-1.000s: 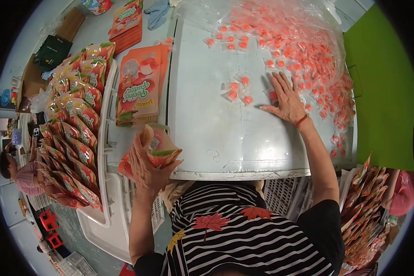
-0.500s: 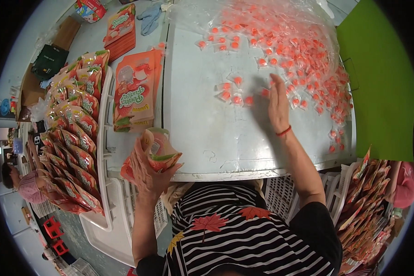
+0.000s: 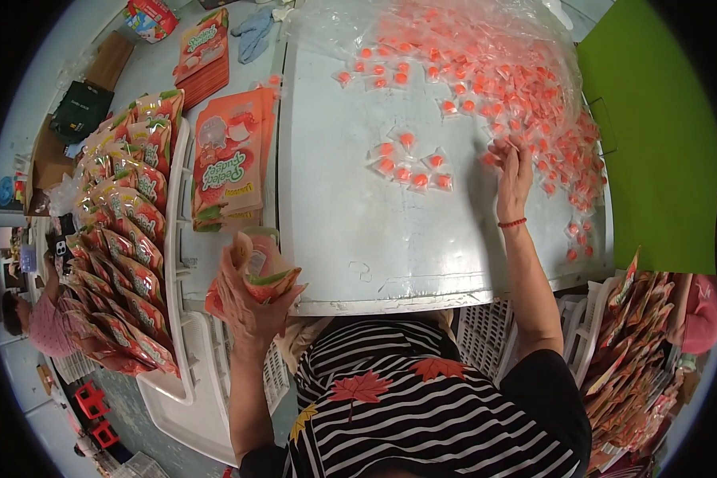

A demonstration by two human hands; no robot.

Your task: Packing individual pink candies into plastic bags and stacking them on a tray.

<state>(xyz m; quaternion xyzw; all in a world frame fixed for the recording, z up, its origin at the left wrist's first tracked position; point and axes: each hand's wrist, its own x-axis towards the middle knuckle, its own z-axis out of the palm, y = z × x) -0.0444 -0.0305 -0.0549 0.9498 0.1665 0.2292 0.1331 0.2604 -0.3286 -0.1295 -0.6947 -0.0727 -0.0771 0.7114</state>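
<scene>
Head view: my left hand grips a printed pouch at the near edge of the white table, its fingers wrapped round one side while the pouch's mouth gapes. My right hand is at the inner fringe of the wrapped sweets heaped along the far and right edges; those fingers are bent close together, and I cannot tell whether they pinch one. Too hard a squeeze could fold the mouth shut; a careless sweep might scatter the small group mid-table or push pieces off the right edge.
</scene>
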